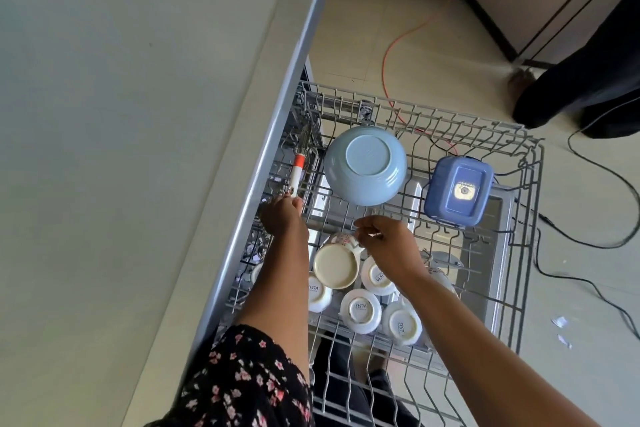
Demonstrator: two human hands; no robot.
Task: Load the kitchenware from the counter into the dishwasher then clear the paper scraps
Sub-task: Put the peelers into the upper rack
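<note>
While my left hand point(282, 220) holds a utensil point(297, 172), my right hand point(391, 246) hangs above the cups point(360, 310).
Nearest to me, white cups stand upside down in the pulled-out rack point(450, 121), with a bigger mug point(336, 265) just under my right hand; its fingers are bent, and I cannot tell if they pinch anything. My left fingers curl round the end of the utensil's white and orange handle, beside the counter point(138, 114) edge. Farther, a pale blue bowl point(365, 165) sits upside down, a blue box point(457, 189) to its right. Paper scraps point(559, 322) lie on the floor point(433, 45).
</note>
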